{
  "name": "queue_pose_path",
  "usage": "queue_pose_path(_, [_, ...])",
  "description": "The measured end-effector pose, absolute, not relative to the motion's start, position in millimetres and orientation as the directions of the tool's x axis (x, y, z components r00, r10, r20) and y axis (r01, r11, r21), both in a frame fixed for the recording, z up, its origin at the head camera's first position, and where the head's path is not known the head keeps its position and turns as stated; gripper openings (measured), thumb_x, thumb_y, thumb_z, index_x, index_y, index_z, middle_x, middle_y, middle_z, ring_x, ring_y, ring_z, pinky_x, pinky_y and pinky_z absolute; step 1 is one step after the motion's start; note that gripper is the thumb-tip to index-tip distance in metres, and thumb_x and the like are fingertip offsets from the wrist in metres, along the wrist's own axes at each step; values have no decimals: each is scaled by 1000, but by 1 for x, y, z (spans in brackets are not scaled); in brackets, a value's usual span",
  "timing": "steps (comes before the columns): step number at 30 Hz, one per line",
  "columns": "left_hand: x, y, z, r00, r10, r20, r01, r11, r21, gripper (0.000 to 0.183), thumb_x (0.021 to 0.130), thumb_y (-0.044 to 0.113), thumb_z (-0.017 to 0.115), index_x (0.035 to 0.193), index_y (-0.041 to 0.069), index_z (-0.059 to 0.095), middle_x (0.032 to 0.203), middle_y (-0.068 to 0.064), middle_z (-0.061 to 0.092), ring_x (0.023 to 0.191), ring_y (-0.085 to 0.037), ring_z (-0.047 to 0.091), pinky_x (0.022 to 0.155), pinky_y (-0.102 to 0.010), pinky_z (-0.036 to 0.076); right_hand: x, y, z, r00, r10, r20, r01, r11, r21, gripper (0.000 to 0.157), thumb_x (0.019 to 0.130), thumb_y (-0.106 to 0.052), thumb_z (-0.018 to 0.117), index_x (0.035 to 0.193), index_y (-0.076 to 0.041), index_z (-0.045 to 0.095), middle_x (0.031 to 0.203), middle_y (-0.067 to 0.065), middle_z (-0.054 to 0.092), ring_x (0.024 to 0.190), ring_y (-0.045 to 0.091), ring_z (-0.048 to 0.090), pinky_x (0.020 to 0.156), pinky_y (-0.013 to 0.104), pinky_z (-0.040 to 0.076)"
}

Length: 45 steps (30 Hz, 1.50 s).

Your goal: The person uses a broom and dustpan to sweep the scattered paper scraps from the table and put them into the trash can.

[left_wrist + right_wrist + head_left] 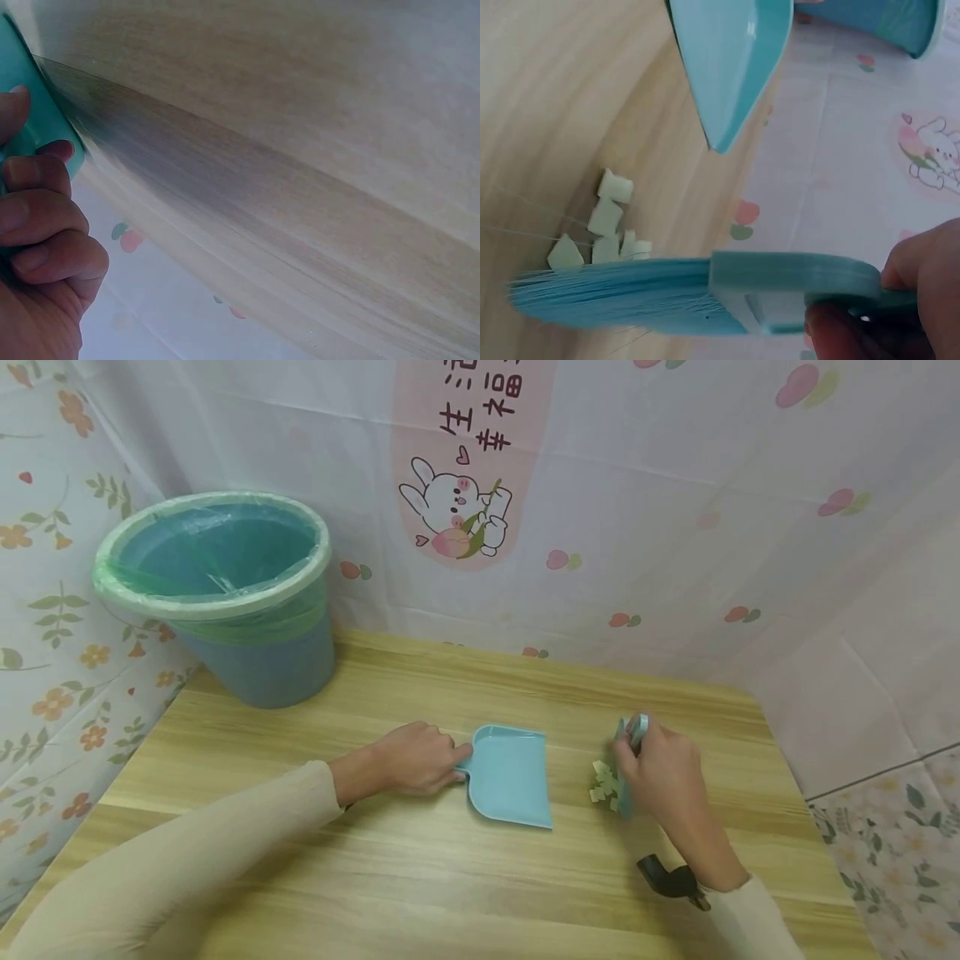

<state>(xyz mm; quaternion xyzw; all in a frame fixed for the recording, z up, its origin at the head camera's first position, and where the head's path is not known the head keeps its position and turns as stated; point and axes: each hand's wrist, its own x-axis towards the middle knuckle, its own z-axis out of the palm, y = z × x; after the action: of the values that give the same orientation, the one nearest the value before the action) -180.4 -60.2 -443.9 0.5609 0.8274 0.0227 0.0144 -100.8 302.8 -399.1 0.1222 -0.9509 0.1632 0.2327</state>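
My left hand (422, 758) grips the short handle of a light blue dustpan (512, 775), which lies on the table with its wide edge facing right. In the left wrist view the fingers (56, 217) curl around that handle. To the right, my right hand (666, 768) holds a small blue hand brush (795, 277) by its handle, bristles (622, 289) down at the table. Several pale yellow-green chunks (606, 783) lie against the bristles, on the side toward the dustpan. Their cut, blocky shapes (606, 216) show in the right wrist view.
A blue bin (258, 664) with a pale rim and a green-tinted plastic liner stands at the table's back left. Behind the wooden table (420, 885) hangs a printed cloth (660, 527) with a rabbit picture. A black strap (667, 878) sits at the right wrist.
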Motion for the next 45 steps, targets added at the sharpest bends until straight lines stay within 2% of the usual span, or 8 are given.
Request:
queue_pose_path(4, [-180, -60, -444, -368, 930, 5, 928, 367, 58, 25, 112, 31, 65, 108, 7, 61, 68, 5, 44, 58, -8, 42, 53, -27, 40, -102, 307, -393, -858, -199, 474, -340, 911, -233, 24, 98, -1, 60, 81, -10, 45, 61, -5, 34, 50, 9, 27, 46, 29, 25])
queue_pose_path(9, [-181, -60, -444, -369, 929, 5, 928, 368, 62, 25, 111, 31, 65, 108, 7, 62, 68, 5, 45, 58, -8, 42, 53, -27, 40, -105, 319, -388, -812, -330, 482, -440, 888, -134, 8, 95, -2, 71, 96, -6, 64, 61, -1, 55, 48, 8, 38, 43, 31, 32])
queue_pose_path(15, [-182, -59, -445, -368, 930, 2, 928, 367, 62, 26, 112, 32, 65, 110, 7, 62, 69, 4, 47, 58, -8, 43, 53, -27, 41, -104, 329, -393, -733, -515, 444, -613, 783, -105, 17, 91, -1, 77, 102, -12, 69, 74, -9, 65, 57, -1, 39, 50, 25, 36])
queue_pose_path(23, [-184, -59, -446, -371, 928, -10, 927, 371, 47, 26, 112, 33, 64, 111, 7, 63, 69, 5, 47, 58, -7, 42, 53, -27, 40, -90, 330, -384, -734, -451, 508, -590, 794, -146, 18, 87, -1, 76, 102, -8, 70, 78, 0, 71, 58, 6, 60, 49, 27, 47])
queue_pose_path(29, [-184, -60, -446, -366, 931, 1, 929, 366, 52, 25, 112, 32, 64, 110, 7, 62, 69, 5, 47, 58, -8, 43, 53, -27, 40, -84, 334, -373, -767, -464, 444, -629, 679, -377, 32, 87, 10, 81, 104, -16, 74, 86, -9, 73, 65, -2, 58, 56, 18, 49])
queue_pose_path(33, [-183, -60, -445, -363, 932, 1, 931, 362, 51, 26, 112, 32, 65, 110, 6, 62, 69, 4, 48, 58, -7, 44, 53, -27, 41, -85, 337, -374, -784, -515, 348, -621, 628, -469, 33, 90, 13, 79, 105, -17, 73, 91, -11, 72, 68, -2, 58, 60, 19, 52])
queue_pose_path(38, [-183, -60, -445, -360, 933, 3, 931, 360, 60, 26, 112, 32, 65, 110, 6, 62, 69, 4, 48, 58, -8, 44, 53, -27, 42, -88, 341, -379, -789, -515, 335, -614, 628, -479, 31, 90, 14, 78, 104, -14, 74, 94, -8, 74, 72, -1, 61, 59, 23, 53])
queue_pose_path(45, [-182, -61, -446, -368, 930, -2, 928, 367, 67, 26, 112, 31, 65, 111, 6, 62, 69, 5, 47, 59, -8, 44, 54, -28, 43, -94, 344, -382, -792, -492, 363, -611, 650, -452, 30, 91, 12, 76, 103, -15, 73, 84, -9, 72, 65, -3, 56, 57, 20, 50])
